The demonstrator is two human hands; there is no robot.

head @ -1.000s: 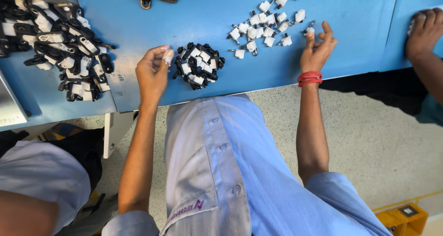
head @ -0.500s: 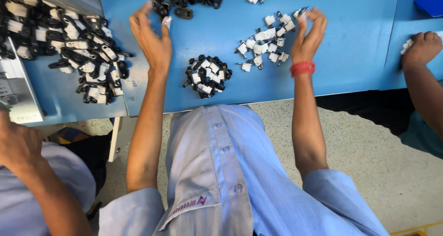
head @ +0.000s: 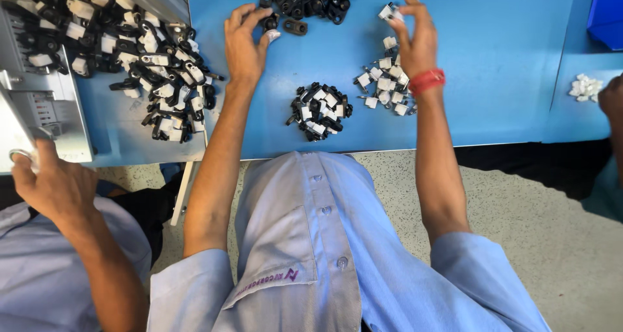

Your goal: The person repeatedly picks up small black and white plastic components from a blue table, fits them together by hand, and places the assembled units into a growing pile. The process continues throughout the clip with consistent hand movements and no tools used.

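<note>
Hands are both up near top of frame on the blue table [head: 493, 79]. Left hand [head: 243, 43], upper centre-left, fingers curled, pinching a small white piece [head: 272, 35] just beside the black clips pile [head: 308, 1] at top edge. Right hand [head: 415, 36], upper centre-right, fingertips closed on a white clip [head: 387, 11], w/ red wristband [head: 426, 81] below it. White parts heap [head: 386, 85] lies under the right wrist. Assembled black-and-white pile [head: 318, 110] sits btwn both forearms, nearer the body. Co-worker's hand [head: 52, 186] at lower left grips a grey metal box [head: 45, 118]; big pile of assembled pieces [head: 130, 59] upper left.
</note>
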